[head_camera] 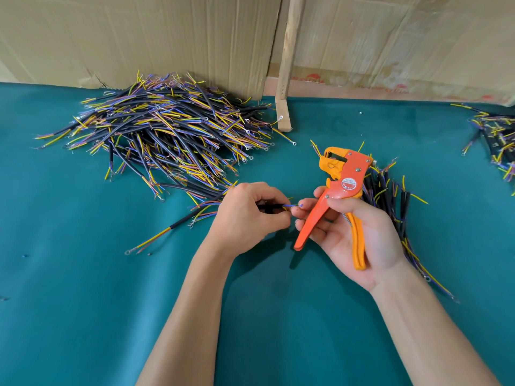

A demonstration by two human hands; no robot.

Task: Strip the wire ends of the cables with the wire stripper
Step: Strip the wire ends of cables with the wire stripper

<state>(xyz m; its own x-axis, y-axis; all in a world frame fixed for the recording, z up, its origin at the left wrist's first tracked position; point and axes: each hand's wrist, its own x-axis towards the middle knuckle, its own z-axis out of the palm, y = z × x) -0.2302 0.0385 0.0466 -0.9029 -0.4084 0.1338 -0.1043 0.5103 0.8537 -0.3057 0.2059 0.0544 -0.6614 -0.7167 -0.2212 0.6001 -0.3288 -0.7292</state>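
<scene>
Green tabletop (pixel 83 274), big cable pile (pixel 167 135) at its far left edge. Right hand (pixel 359 232), near the middle, grips the orange wire stripper (pixel 338 188), head up. Left hand (pixel 248 215) beside it, fingers pinching one black cable (pixel 267 206), blue wire end poking right.

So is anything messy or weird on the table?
One cable lies alone on the green cloth, apart from the big pile. A tiny dark scrap sits near its ring end. Otherwise nothing looks broken; the left hand grips a cable, the right hand the wire stripper.
</scene>
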